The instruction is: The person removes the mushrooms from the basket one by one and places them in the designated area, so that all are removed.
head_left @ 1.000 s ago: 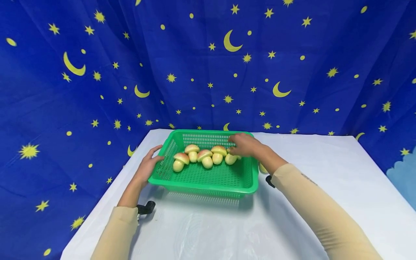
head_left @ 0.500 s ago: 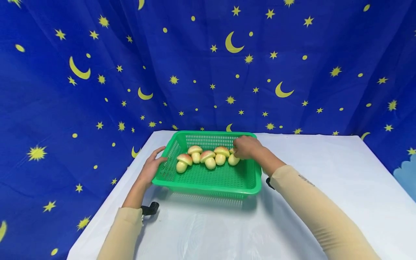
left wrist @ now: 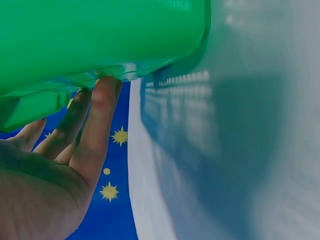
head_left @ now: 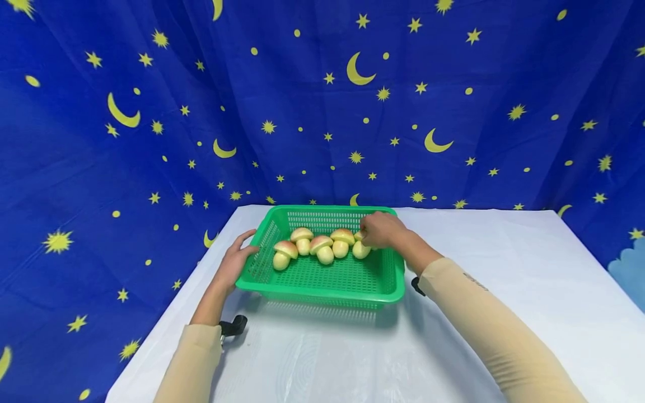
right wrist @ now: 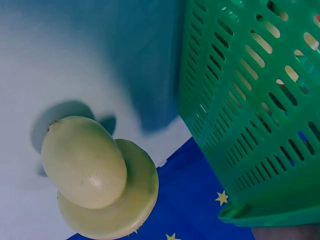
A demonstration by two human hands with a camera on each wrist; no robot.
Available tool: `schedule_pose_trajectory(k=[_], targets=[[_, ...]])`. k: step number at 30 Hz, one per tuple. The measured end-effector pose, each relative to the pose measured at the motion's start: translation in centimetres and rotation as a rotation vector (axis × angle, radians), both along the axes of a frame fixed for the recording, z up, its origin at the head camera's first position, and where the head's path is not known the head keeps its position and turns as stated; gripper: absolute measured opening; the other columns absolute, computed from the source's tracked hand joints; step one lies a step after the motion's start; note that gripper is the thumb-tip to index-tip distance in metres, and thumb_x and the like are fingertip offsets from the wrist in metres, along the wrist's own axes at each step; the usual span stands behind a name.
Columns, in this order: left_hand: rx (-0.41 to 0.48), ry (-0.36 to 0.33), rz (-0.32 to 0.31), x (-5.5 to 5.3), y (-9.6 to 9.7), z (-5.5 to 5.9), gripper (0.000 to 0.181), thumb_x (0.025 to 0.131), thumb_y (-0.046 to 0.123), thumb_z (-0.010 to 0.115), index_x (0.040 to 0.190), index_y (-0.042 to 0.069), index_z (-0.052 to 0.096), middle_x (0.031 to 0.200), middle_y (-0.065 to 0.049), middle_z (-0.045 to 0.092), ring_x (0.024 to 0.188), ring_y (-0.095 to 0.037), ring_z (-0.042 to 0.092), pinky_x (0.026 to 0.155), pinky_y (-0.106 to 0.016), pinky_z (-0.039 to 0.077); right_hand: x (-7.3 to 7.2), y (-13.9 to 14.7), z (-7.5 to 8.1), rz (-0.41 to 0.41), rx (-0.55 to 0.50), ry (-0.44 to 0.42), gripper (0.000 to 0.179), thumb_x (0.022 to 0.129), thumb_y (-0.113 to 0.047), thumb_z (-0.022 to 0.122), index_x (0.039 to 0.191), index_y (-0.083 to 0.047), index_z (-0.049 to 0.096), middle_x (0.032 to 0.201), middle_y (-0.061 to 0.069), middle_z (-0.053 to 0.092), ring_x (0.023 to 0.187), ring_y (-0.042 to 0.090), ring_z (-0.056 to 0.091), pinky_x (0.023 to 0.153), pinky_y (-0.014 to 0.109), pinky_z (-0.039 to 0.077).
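Observation:
A green plastic basket (head_left: 322, 294) holds several toy mushrooms with yellowish stems and pink-tinged caps, including one (head_left: 325, 252) near the middle. My left hand (head_left: 234, 263) grips the basket's left rim, thumb over the edge; in the left wrist view its fingers (left wrist: 95, 120) touch the outer wall from below. Inside the right end, my right hand (head_left: 383, 229) has its fingers curled at the cap of the rightmost mushroom (head_left: 360, 250), covering part of it. Another toy mushroom (right wrist: 85, 162) lies outside the basket in the right wrist view, hidden in the head view.
The white-covered table (head_left: 322, 347) carries the basket's shadow along its near side. A blue curtain (head_left: 312, 112) with yellow moons and stars hangs behind and to the left. Black wrist mounts (head_left: 233, 326) sit below both hands.
My right hand's fingers, spread over the rightmost mushroom a second ago, have curled in at it. The right forearm now hides the mushroom outside the basket. The left hand keeps its place on the rim.

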State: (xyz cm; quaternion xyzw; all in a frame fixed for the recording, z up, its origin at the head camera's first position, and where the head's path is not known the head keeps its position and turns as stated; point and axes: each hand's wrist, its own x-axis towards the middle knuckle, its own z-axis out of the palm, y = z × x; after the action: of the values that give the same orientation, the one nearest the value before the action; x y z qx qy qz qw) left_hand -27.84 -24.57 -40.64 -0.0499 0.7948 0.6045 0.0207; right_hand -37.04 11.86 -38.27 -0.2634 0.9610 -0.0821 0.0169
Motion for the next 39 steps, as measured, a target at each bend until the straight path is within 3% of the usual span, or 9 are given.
schedule_pose_trajectory(k=[5, 12, 18, 25, 30, 39], targets=[[0.002, -0.03, -0.005, 1.7, 0.9, 2.1, 0.057, 0.099, 0.017, 0.047, 0.152, 0.02, 0.028, 0.123, -0.028, 0.05, 0.083, -0.033, 0.064, 0.071, -0.041, 0.056, 0.2, 0.0, 0.0, 0.036, -0.061, 0.009, 0.002, 0.078, -0.015, 0.063, 0.078, -0.015, 0.061, 0.069, -0.001, 0.051, 0.061, 0.017, 0.043, 0.054, 0.032, 0.034], [0.004, -0.027, -0.019, 1.5, 1.1, 2.1, 0.057, 0.098, 0.016, 0.047, 0.152, 0.021, 0.028, 0.126, -0.028, 0.05, 0.091, -0.038, 0.062, 0.074, -0.043, 0.055, 0.3, 0.8, 0.4, 0.069, -0.166, -0.013, 0.024, 0.081, -0.019, 0.069, 0.102, -0.009, 0.07, 0.086, 0.002, 0.063, 0.077, 0.018, 0.056, 0.069, 0.036, 0.048], [-0.013, -0.021, -0.013, 1.0, 1.0, 1.8, 0.058, 0.098, 0.016, 0.047, 0.152, 0.021, 0.028, 0.125, -0.026, 0.051, 0.089, -0.036, 0.063, 0.072, -0.042, 0.055, 0.6, 1.5, 1.2, 0.084, -0.222, -0.039, 0.033, 0.084, -0.021, 0.071, 0.113, -0.006, 0.069, 0.101, 0.007, 0.068, 0.093, 0.022, 0.061, 0.082, 0.04, 0.05], [0.015, -0.022, -0.007, -0.3, 0.0, 0.0, 0.058, 0.098, 0.021, 0.049, 0.152, 0.027, 0.029, 0.124, -0.024, 0.051, 0.083, -0.031, 0.064, 0.068, -0.04, 0.056, 0.9, 2.1, 2.0, 0.108, -0.245, -0.05, 0.03, 0.085, -0.022, 0.072, 0.113, -0.009, 0.069, 0.1, 0.003, 0.068, 0.09, 0.02, 0.061, 0.079, 0.038, 0.05], [-0.005, -0.01, 0.0, -0.6, -0.4, -0.8, 0.058, 0.097, 0.024, 0.05, 0.151, 0.031, 0.031, 0.124, -0.022, 0.051, 0.078, -0.024, 0.064, 0.066, -0.036, 0.056, 0.9, 2.5, 2.3, 0.131, -0.269, -0.051, 0.03, 0.085, -0.022, 0.072, 0.113, -0.011, 0.07, 0.102, 0.002, 0.068, 0.094, 0.022, 0.062, 0.081, 0.039, 0.05], [0.018, -0.034, -0.005, -0.4, -0.3, -0.2, 0.059, 0.097, 0.019, 0.049, 0.152, 0.027, 0.029, 0.122, -0.025, 0.052, 0.079, -0.027, 0.064, 0.066, -0.038, 0.056, 1.1, 3.6, 3.2, 0.156, -0.333, -0.065, 0.031, 0.087, -0.023, 0.072, 0.116, -0.011, 0.068, 0.107, 0.003, 0.067, 0.1, 0.023, 0.062, 0.084, 0.04, 0.051]])
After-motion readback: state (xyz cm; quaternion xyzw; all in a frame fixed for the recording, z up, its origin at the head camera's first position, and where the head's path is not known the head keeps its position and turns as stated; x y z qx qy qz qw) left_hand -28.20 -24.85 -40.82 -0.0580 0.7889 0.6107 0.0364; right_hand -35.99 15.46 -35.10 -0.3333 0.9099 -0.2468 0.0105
